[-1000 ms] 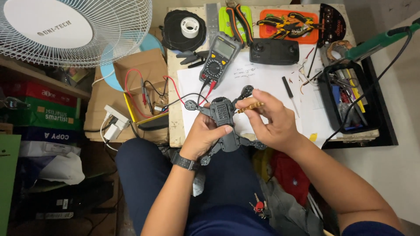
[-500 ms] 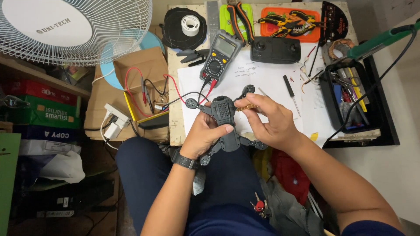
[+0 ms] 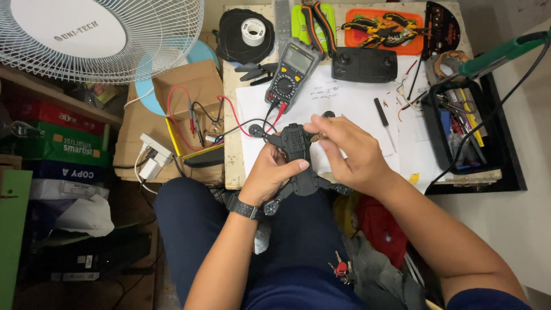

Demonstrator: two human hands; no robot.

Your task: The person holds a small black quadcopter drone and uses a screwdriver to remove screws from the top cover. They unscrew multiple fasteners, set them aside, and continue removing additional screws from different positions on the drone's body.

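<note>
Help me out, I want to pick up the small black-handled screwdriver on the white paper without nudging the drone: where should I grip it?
Judging by its pose, grip the screwdriver by its black handle, the thicker upper end, coming from above and from the far side. Its thin shaft points toward the person, and the right hand and drone sit just to its left, so the handle end lies clear of them.
</note>
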